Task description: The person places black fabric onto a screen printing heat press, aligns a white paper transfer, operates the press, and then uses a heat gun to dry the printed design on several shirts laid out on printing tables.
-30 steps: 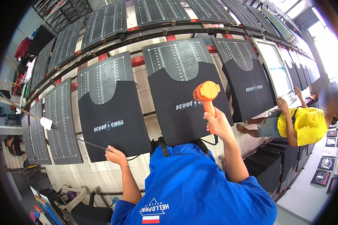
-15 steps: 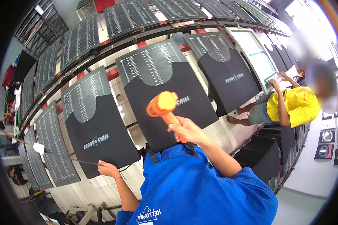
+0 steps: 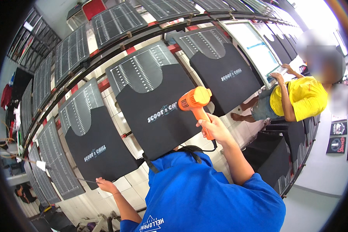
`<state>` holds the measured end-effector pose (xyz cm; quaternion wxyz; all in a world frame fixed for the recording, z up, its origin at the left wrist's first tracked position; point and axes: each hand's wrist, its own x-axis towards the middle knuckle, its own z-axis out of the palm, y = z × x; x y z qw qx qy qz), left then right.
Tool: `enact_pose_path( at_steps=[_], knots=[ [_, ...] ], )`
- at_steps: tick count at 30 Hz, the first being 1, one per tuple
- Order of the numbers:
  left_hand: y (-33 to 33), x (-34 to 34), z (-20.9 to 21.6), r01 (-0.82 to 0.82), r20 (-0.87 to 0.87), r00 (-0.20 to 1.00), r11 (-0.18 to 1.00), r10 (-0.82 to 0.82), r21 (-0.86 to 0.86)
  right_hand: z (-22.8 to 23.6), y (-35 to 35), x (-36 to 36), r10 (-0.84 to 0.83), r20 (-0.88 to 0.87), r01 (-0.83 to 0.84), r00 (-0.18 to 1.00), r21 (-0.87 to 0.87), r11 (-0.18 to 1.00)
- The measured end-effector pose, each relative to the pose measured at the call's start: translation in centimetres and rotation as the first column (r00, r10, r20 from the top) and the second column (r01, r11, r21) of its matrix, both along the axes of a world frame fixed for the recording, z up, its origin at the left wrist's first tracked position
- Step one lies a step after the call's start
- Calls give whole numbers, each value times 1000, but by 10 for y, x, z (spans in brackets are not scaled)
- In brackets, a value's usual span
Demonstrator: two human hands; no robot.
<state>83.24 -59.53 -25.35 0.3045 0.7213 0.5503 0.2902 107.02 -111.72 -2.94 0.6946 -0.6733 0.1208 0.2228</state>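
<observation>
- Right hand (image 3: pixel 215 129) grips the orange heat gun (image 3: pixel 197 103), centre of the frame, its head over the middle black cloth (image 3: pixel 154 129).
- Left hand (image 3: pixel 107 186) pinches a dark cord (image 3: pixel 87 180), lower left.
- Co-worker (image 3: pixel 302 98) holds a framed screen (image 3: pixel 254 52), upper right.

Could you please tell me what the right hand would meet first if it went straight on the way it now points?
Beyond the orange heat gun it holds, the right hand would probably first meet the black printed shirt ahead, though its height above that shirt is unclear.
</observation>
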Motion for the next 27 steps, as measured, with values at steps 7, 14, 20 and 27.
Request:
enact_pose_path(
  at_steps=[7,14,20,27],
  knots=[
    [-13,-6,-1,41,-97,994,998,-45,-37,9,-71,19,-123,96,132,988,-99,986],
    [-91,14,25,58,-13,998,998,-58,-12,16,-163,73,-219,161,246,962,-175,953],
    [-178,61,56,67,198,979,993,-46,-100,22,-234,131,-218,139,243,966,-200,949],
    [-306,127,107,222,170,965,965,-198,-140,19,-286,176,-142,80,158,987,-250,955]
  ],
)
